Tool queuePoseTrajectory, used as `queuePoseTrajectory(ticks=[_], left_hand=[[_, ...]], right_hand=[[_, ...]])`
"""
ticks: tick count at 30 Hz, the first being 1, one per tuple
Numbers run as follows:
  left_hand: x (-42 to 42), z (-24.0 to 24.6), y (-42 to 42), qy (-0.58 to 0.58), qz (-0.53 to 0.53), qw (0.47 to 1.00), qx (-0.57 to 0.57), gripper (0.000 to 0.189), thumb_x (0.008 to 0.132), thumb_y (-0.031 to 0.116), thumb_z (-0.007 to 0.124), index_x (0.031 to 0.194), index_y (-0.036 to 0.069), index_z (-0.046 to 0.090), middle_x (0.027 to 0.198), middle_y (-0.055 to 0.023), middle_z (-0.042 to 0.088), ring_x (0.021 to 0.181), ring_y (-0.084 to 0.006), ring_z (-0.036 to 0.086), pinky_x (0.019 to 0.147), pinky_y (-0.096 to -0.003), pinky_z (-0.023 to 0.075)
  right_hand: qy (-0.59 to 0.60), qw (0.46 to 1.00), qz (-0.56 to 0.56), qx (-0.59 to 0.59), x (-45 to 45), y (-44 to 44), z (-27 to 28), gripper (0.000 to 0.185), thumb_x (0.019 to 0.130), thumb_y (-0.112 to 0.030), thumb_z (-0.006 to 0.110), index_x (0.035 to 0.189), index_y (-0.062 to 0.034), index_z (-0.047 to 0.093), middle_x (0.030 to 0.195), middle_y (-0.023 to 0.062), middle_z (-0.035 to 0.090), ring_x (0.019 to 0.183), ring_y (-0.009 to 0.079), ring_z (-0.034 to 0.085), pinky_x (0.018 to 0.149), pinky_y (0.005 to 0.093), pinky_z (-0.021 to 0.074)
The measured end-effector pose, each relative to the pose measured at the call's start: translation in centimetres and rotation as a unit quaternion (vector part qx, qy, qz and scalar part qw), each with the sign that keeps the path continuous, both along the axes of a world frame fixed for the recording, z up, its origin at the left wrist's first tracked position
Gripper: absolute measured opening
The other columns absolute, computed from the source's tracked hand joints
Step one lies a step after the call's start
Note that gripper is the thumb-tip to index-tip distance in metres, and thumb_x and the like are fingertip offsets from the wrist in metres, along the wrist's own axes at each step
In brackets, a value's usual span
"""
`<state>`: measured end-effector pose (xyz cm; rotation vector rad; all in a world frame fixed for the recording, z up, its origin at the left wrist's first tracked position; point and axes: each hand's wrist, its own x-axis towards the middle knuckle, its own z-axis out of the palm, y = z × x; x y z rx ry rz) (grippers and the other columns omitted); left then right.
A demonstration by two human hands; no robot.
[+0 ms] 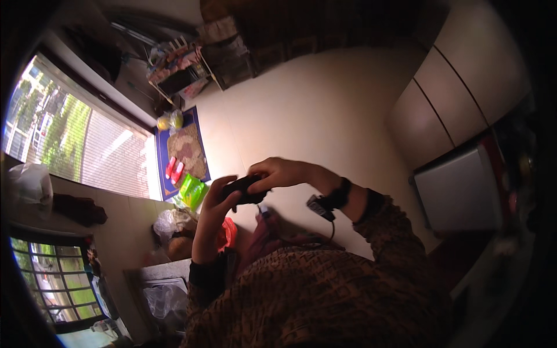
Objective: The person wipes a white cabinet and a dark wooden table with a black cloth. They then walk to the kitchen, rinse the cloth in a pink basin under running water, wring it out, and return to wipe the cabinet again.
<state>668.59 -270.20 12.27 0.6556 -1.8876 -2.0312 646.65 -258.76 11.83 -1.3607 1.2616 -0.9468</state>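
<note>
Both my hands hold a small black device (243, 189) in front of my body, above the pale floor. My left hand (218, 195) grips its left end, with the thumb across the near side. My right hand (276, 174) holds the right end from above. What the device is, I cannot tell. Black straps circle my right wrist and forearm, and a small black box (320, 208) with a cable hangs at that wrist. The cable runs towards my lap.
A blue-edged doormat (203, 143) with red slippers (176, 172) lies by the doorway. Near it are a green bag (191, 191) and a red plastic bag (227, 235). A cluttered rack (182, 65) stands beyond. To the right is a grey-topped appliance or box (457, 191); a counter edge (161, 270) is lower left.
</note>
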Motion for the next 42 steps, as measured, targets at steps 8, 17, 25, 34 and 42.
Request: queuePoseTrajectory(ticks=[8,17,25,34,42], left_hand=[[-19.2,-0.9,-5.8,-0.062,-0.206,0.975,0.047,0.047,0.087,0.002,0.071,0.129,0.003,0.051,0.105,-0.0056,0.063,0.096,-0.0104,0.059,0.08,-0.0243,0.051],[-43.9,0.0,-11.4,-0.008,-0.373,0.925,0.071,0.047,0.085,0.016,0.077,0.123,0.002,0.054,0.107,-0.0111,0.067,0.101,-0.017,0.063,0.087,-0.0321,0.0517],[-64.7,0.2,-8.6,-0.059,-0.432,0.896,-0.086,0.057,0.078,0.04,0.077,0.113,0.001,0.054,0.097,-0.0152,0.066,0.093,-0.0287,0.064,0.079,-0.0375,0.0499],[-85.8,2.4,-7.5,0.059,-0.309,0.943,0.108,0.04,0.09,0.013,0.069,0.126,0.008,0.052,0.114,-0.0079,0.063,0.101,-0.0171,0.063,0.075,-0.033,0.0552],[-106.0,2.1,-11.3,0.08,-0.174,0.977,0.095,0.022,0.088,-0.002,0.061,0.107,0.006,0.055,0.091,-0.0021,0.062,0.08,-0.0091,0.058,0.066,-0.0224,0.0449]], right_hand=[[0.039,0.98,-0.153,0.121,-14.1,1.6,0.8,0.03,0.093,-0.027,0.065,0.114,-0.0052,0.065,0.09,0.0069,0.069,0.082,0.0141,0.062,0.076,0.0308,0.0485],[0.122,0.901,-0.415,0.042,-30.3,-0.1,3.7,0.018,0.087,-0.003,0.066,0.105,0.0023,0.065,0.095,0.0108,0.066,0.083,0.0189,0.064,0.072,0.0309,0.0512],[-0.01,0.82,-0.568,0.068,-49.0,4.8,-1.3,0.025,0.089,-0.007,0.063,0.112,0.0019,0.061,0.112,0.009,0.061,0.108,0.0176,0.056,0.094,0.0329,0.0446],[-0.155,0.847,-0.508,-0.041,-71.8,1.6,8.3,0.028,0.091,-0.016,0.067,0.113,-0.0002,0.061,0.102,0.0048,0.064,0.092,0.0126,0.061,0.079,0.0285,0.0507],[0.074,0.923,-0.366,-0.091,-96.8,-3.3,4.2,0.025,0.088,-0.019,0.071,0.103,-0.0015,0.061,0.085,0.0101,0.069,0.078,0.0161,0.066,0.07,0.03,0.0515]])
